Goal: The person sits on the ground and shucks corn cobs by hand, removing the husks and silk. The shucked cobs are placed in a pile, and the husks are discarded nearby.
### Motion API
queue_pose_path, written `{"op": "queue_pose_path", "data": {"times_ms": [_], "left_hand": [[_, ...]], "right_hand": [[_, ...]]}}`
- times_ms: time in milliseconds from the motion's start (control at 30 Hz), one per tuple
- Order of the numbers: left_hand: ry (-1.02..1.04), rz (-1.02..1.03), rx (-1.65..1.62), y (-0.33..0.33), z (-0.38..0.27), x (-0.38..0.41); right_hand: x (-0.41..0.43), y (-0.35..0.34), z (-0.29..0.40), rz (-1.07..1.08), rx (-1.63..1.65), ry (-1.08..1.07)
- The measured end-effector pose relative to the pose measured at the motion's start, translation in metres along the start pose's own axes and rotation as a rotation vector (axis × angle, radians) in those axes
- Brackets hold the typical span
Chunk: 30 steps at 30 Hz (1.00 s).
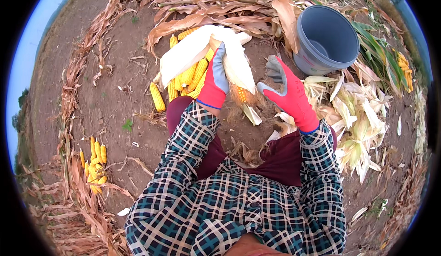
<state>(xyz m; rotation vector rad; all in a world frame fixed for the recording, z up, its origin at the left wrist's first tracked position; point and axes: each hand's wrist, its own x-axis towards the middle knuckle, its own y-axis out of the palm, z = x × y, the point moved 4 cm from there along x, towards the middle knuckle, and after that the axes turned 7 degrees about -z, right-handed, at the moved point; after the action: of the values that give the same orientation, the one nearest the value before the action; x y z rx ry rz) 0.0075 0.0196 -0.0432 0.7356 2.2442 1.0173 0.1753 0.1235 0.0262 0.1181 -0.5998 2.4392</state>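
Observation:
My left hand (215, 76), in a red glove with a grey palm, grips a corn ear whose pale husk (191, 51) is partly peeled and spreads to both sides. A strip of yellow kernels (242, 94) shows at the ear's near end, with brown silk around it. To the right, my right hand (287, 88), gloved alike, is held with fingers apart and nothing in them. Behind and left of my left hand lies a pile of husked corn cobs (196, 73), partly hidden by the husk. One cob (157, 97) rests at the pile's left edge.
A grey plastic bucket (325, 40) stands at the back right. Stripped husks (361, 125) heap beside my right arm. Dry corn stalks (220, 6) lie across the back. More cobs sit at the far left (94, 164) and far right (404, 70).

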Motion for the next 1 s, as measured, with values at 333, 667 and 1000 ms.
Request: {"op": "queue_pose_path", "data": {"times_ms": [333,667,1000], "left_hand": [[0.033,-0.015,0.100,-0.009,0.017,0.003],[-0.257,0.233,0.176,-0.015,0.039,-0.031],[-0.123,0.345,0.650,0.008,0.013,-0.070]], "right_hand": [[-0.013,0.041,-0.019,0.133,-0.500,-0.159],[0.014,0.026,-0.032,0.186,-0.400,-0.140],[0.026,-0.003,-0.015,0.073,0.514,0.192]]}}
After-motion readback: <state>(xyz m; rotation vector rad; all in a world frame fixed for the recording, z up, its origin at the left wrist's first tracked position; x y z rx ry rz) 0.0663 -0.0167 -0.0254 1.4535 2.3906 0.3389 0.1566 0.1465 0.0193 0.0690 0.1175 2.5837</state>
